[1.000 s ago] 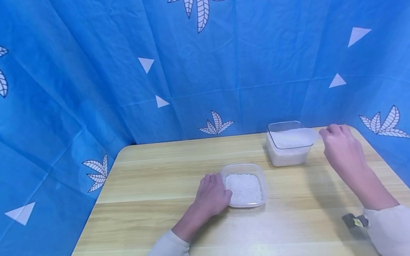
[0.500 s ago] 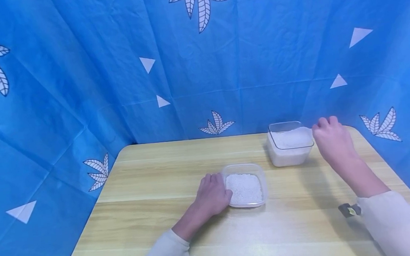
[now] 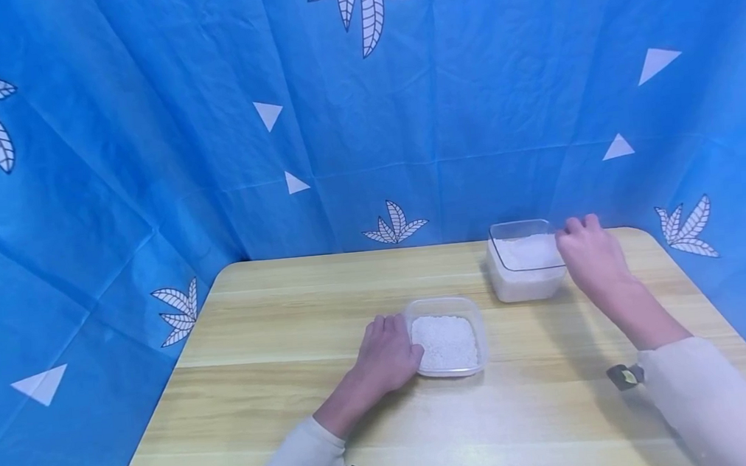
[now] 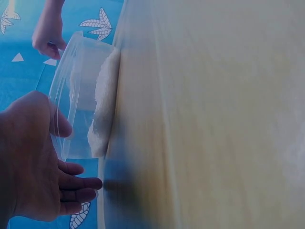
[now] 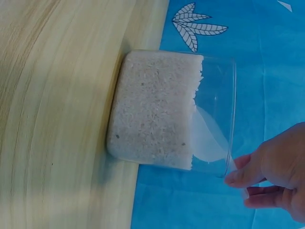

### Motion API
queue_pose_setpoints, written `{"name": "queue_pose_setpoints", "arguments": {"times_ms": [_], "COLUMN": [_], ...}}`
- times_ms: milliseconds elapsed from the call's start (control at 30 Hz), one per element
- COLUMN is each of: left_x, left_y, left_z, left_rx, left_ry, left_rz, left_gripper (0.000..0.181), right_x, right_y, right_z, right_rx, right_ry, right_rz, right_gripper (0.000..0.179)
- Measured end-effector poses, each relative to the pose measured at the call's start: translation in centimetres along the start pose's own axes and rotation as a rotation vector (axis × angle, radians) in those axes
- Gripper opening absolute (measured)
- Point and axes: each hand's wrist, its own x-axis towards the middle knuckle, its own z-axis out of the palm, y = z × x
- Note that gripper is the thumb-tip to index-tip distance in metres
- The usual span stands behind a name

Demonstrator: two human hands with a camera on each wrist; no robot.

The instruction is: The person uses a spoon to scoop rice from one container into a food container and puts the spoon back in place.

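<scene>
My left hand [image 3: 384,354] grips the near left rim of a small clear plastic container [image 3: 481,338] that stands on the table. White rice [image 4: 106,102] covers its bottom; the thumb lies over the rim in the left wrist view. At the back right, my right hand [image 3: 593,254] pinches the handle of a translucent white scoop [image 5: 208,138] beside a deeper clear bin [image 5: 221,81]. The scoop's bowl is inside the bin, its edge touching or dipping into the rice [image 5: 152,105]; how deep it sits I cannot tell.
Both containers stand on a light wooden table [image 3: 262,413], the bin close to its back edge. A blue curtain [image 3: 501,103] with white leaf prints hangs behind and along the sides.
My right hand has moved left, bringing the scoop further into the bin, and it now sits near the bin's right rim. My left hand and the small container have stayed put.
</scene>
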Motion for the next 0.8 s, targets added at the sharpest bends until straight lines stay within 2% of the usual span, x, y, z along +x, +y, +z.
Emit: {"name": "queue_pose_setpoints", "arguments": {"times_ms": [567, 800], "left_x": [0.0, 0.0], "left_y": [-0.2, -0.2], "left_z": [0.0, 0.1], "left_rx": [-0.001, -0.012], "left_ry": [-0.003, -0.01], "left_rz": [-0.003, -0.001], "left_gripper": [0.032, 0.032], "right_x": [1.6, 1.3], "right_y": [-1.2, -1.2], "right_z": [0.8, 1.6], "right_rx": [-0.07, -0.112], "right_ry": [-0.092, -0.064], "right_rz": [-0.071, -0.103], "right_gripper": [0.018, 0.016]}}
